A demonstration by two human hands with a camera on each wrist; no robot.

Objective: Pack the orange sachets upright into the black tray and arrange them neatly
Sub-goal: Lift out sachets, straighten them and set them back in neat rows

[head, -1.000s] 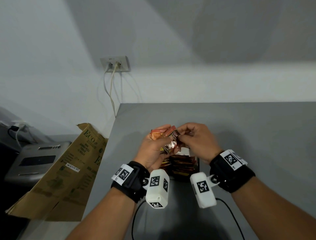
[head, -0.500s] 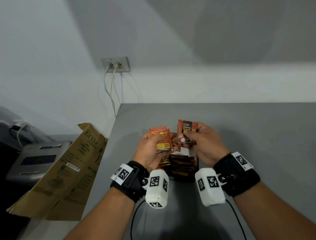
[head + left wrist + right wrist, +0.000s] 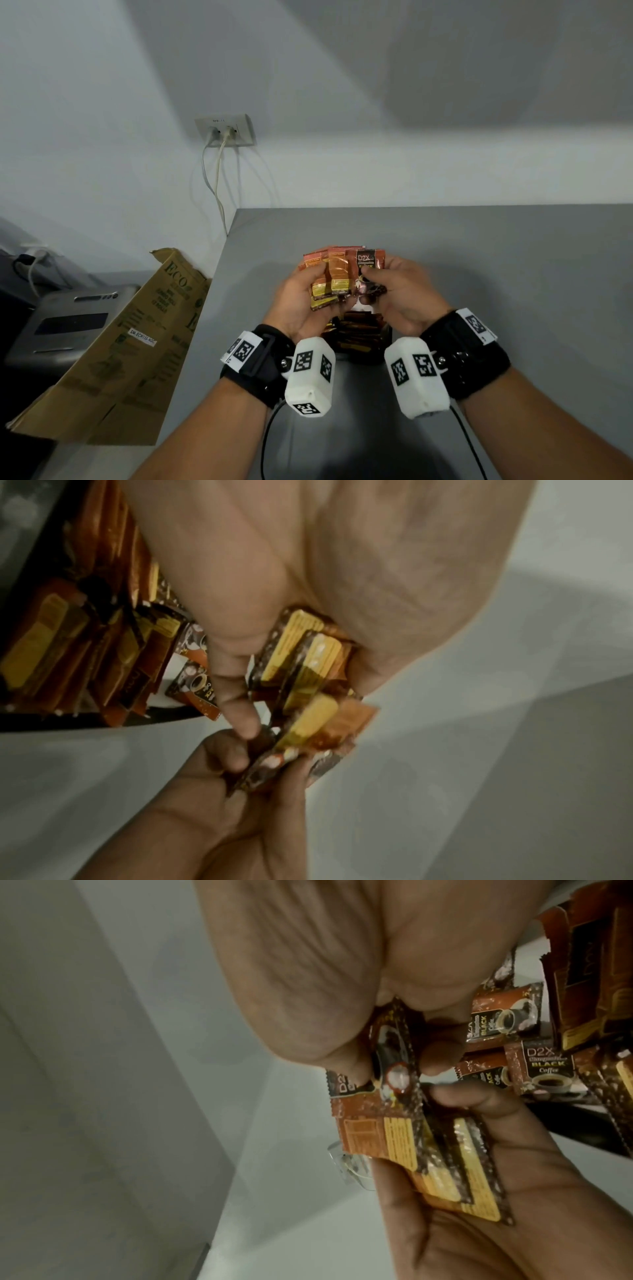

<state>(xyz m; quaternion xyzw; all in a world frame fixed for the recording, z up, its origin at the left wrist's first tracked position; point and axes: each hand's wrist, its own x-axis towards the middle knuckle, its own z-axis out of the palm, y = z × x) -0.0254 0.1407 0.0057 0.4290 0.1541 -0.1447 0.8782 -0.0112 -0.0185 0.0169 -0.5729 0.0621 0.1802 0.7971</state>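
Observation:
My left hand (image 3: 308, 298) grips a fanned bunch of orange sachets (image 3: 330, 277), their yellow-labelled backs toward me. My right hand (image 3: 394, 291) pinches one sachet (image 3: 370, 265) with a dark "D2X" front, held upright against the bunch's right side. Both hands hover just above the black tray (image 3: 373, 358), which sits on the grey table and holds several sachets (image 3: 356, 334) standing on edge. In the left wrist view the held bunch (image 3: 308, 664) sits between thumb and fingers, with the tray's sachets (image 3: 85, 642) at the left. The right wrist view shows the pinched sachet (image 3: 154, 1069) and more packed sachets (image 3: 534, 1069).
The grey table (image 3: 479, 260) runs right and back to the white wall. A flattened cardboard box (image 3: 130, 349) leans off the table's left edge, beside a grey machine (image 3: 68, 322). A wall socket (image 3: 226, 132) with cables is above. A black cable (image 3: 267, 438) trails near my forearms.
My right hand lifted one sachet from the bunch, turned it upright with its front toward me, then brought it against the right side of the left hand's bunch, which is now fanned wider.

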